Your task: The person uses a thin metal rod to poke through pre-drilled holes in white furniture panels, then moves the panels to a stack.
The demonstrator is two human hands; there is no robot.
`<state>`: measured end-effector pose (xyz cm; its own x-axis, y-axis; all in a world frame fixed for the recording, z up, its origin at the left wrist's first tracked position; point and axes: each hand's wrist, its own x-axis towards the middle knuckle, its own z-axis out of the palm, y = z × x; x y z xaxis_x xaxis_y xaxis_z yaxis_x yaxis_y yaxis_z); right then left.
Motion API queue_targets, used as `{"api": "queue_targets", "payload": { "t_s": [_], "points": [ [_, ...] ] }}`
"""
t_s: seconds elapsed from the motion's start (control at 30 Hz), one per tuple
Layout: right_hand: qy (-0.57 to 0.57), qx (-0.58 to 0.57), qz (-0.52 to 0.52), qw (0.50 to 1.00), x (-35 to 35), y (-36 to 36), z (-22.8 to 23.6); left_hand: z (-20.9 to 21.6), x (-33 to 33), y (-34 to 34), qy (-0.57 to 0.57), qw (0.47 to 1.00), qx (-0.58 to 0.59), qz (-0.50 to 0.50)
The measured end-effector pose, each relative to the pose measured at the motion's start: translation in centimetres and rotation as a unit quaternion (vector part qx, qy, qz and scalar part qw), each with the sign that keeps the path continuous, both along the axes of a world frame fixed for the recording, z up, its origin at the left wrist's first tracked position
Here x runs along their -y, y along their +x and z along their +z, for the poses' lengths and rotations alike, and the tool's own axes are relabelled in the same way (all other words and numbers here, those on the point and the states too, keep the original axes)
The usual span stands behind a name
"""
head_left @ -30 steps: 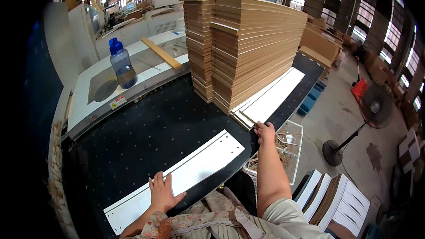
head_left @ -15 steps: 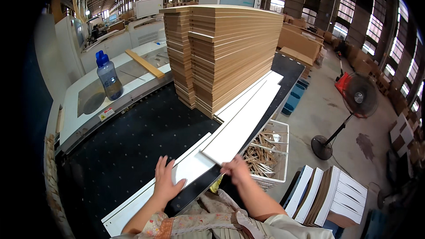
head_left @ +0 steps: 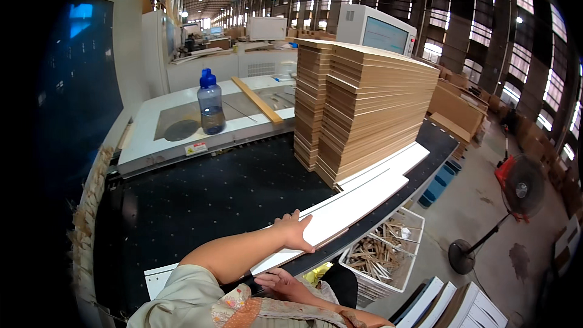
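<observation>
A long white panel (head_left: 358, 203) lies slantwise along the near edge of the black worktable (head_left: 182, 212). My left hand (head_left: 293, 232) rests across its top with fingers and thumb spread. Part of another white panel (head_left: 156, 276) pokes out beyond my left sleeve. Just below the long panel's near end is my right hand (head_left: 285, 284), its fingers stretched out to the left and holding nothing that I can see. Behind the long panel, a further white panel (head_left: 410, 157) runs along the foot of a tall stack of brown-edged boards (head_left: 370, 115).
A blue-capped water bottle (head_left: 211, 106) and a wooden strip (head_left: 258, 100) sit on the white machine ledge (head_left: 152, 146). Below the table's right edge stands a white crate (head_left: 416, 249) of wood offcuts. A pedestal fan (head_left: 522, 188) and stacked white panels (head_left: 467, 310) are farther right.
The view has swung left. My left hand has moved onto the upper panel, which has slid nearer over the lower one. My right hand has left the panel's end corner and drawn in toward my body.
</observation>
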<state>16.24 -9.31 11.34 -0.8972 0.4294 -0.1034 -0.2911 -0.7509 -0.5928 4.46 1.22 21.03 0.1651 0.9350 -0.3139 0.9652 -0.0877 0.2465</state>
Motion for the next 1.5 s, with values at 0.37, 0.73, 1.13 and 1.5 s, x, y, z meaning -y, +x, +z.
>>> {"api": "queue_targets", "payload": {
  "t_s": [0.37, 0.73, 1.13, 1.5],
  "points": [
    [-0.051, 0.035, -0.081, 0.995, -2.5, 5.4, 0.5, 1.1, 10.5, -18.0, 0.027, 0.997, -0.073, 0.0],
    [0.004, 0.052, -0.308, 0.95, -4.1, 8.7, -1.1, -2.3, 17.4, -33.1, -0.116, 0.958, -0.102, 0.242],
    [0.649, 0.383, -0.37, 0.544, -6.9, 5.4, -0.3, -7.2, 8.8, -27.1, 0.165, 0.957, -0.122, 0.204],
    [0.715, 0.421, -0.305, 0.468, -6.4, 4.6, -2.6, -8.3, 3.1, -42.1, 0.214, 0.858, -0.189, 0.426]
  ]
}}
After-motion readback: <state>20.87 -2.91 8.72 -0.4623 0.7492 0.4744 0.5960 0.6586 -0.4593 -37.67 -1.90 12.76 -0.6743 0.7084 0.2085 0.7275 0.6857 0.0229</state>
